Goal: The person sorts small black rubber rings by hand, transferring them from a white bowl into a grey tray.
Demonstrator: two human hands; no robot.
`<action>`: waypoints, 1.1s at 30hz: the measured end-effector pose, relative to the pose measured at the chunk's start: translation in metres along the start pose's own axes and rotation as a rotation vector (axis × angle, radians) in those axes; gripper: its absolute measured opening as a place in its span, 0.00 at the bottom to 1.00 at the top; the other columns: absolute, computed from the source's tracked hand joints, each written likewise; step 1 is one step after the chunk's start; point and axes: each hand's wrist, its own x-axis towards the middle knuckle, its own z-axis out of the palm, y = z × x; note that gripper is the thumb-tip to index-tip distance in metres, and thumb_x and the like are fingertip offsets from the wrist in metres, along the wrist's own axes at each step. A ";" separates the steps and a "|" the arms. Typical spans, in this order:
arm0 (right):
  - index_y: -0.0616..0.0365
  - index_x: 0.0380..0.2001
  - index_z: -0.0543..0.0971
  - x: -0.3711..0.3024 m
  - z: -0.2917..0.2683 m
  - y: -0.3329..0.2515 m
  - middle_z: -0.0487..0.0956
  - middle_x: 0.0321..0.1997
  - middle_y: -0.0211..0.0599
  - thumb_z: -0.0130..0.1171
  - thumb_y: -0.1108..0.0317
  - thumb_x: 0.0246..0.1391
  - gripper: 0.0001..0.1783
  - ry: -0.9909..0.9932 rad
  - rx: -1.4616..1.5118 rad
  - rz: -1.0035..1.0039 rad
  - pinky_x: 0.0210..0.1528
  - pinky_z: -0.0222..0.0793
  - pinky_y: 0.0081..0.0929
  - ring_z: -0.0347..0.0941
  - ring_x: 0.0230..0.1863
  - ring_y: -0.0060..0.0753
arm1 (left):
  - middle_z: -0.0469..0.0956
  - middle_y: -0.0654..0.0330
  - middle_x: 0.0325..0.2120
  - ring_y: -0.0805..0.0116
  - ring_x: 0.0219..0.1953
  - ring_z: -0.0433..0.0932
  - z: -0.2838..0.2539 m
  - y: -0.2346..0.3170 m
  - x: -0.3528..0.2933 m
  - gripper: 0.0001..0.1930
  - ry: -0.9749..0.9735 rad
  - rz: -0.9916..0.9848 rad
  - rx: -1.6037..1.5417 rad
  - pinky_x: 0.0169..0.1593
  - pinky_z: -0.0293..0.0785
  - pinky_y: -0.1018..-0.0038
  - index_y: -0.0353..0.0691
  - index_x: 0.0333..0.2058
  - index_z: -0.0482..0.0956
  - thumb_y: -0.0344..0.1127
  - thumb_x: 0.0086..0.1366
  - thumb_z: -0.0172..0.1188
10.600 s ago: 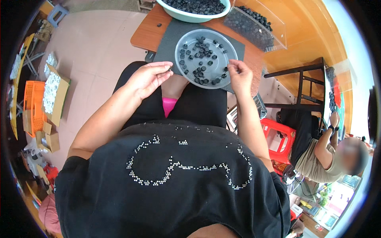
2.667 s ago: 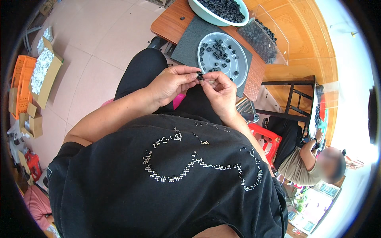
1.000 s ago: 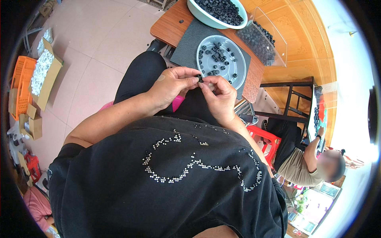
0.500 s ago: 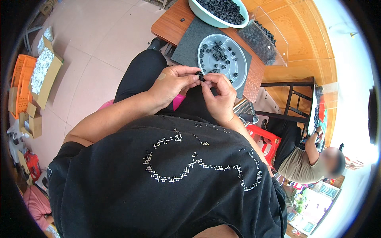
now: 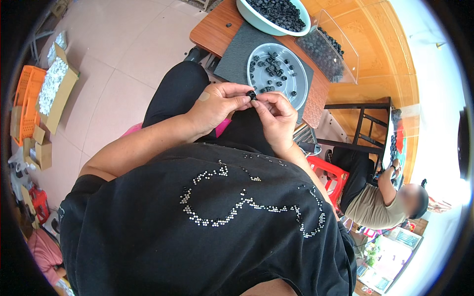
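Note:
A small round black plastic part point(image 5: 251, 94) is pinched between the fingertips of both hands, above my lap and close to the near rim of a shallow basin. My left hand point(image 5: 217, 101) grips its left side with thumb and fingers. On its other side, the thumb and fingers of my right hand point(image 5: 276, 116) close on it. The grey-blue basin point(image 5: 299, 81) lies just beyond my hands, with several similar black parts scattered and heaped inside. Whether the held piece is one part or two joined ones, I cannot tell.
The basin rests on a dark mat point(image 5: 236, 52) on a wooden table point(image 5: 210, 32). Behind it stand a pale green tub point(image 5: 252, 19) full of black parts and a clear box point(image 5: 323, 52). A co-worker point(image 5: 377, 204) sits at right. Left on the floor are an orange crate point(image 5: 27, 91) and a carton point(image 5: 64, 93).
Both hands have shifted very slightly, and the black part between the fingertips has turned a little. My right fingers have closed in nearer to it.

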 end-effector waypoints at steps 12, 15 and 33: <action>0.62 0.32 0.79 -0.002 -0.003 0.004 0.75 0.30 0.29 0.63 0.81 0.46 0.08 -0.031 0.015 0.081 0.30 0.64 0.13 0.69 0.30 0.15 | 0.79 0.60 0.36 0.77 0.37 0.78 0.004 0.005 -0.002 0.14 0.001 0.094 0.149 0.43 0.76 0.80 0.34 0.49 0.74 0.29 0.65 0.54; 0.63 0.33 0.78 0.000 0.001 0.000 0.75 0.31 0.28 0.64 0.81 0.46 0.09 -0.028 0.089 0.109 0.31 0.65 0.12 0.70 0.31 0.15 | 0.79 0.61 0.36 0.78 0.36 0.78 0.002 0.001 -0.001 0.12 -0.023 0.159 0.158 0.43 0.76 0.80 0.34 0.47 0.75 0.28 0.65 0.54; 0.61 0.36 0.80 0.006 -0.009 0.005 0.80 0.29 0.28 0.64 0.73 0.50 0.09 -0.185 0.377 0.598 0.29 0.64 0.15 0.71 0.28 0.15 | 0.80 0.59 0.35 0.77 0.36 0.78 0.003 -0.014 -0.001 0.11 0.056 0.229 0.308 0.41 0.76 0.80 0.34 0.45 0.75 0.24 0.64 0.52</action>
